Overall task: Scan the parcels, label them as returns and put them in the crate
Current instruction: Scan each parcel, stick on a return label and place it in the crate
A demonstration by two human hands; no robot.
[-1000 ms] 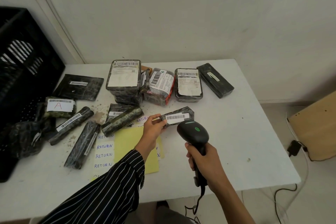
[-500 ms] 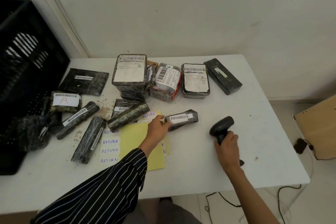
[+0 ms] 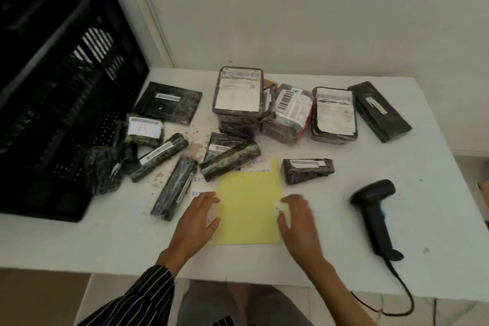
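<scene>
A small black-wrapped parcel with a barcode strip lies alone on the white table, just beyond the yellow sheet. White RETURN labels peek out around that sheet. My left hand rests at the sheet's left edge, fingers spread and relaxed. My right hand hovers at its right edge, fingers loosely bent, holding nothing. The black barcode scanner lies on the table to the right. A black crate stands at the left.
Several more black-wrapped parcels lie across the table's middle and back, among them a tall stack, a flat one and one marked A. Crumbs litter the table near the rolls. The scanner's cable hangs off the front edge.
My right hand set the scanner down on the table and moved left to the yellow sheet. My left hand let go of the small parcel and drew back to the sheet's left edge.
</scene>
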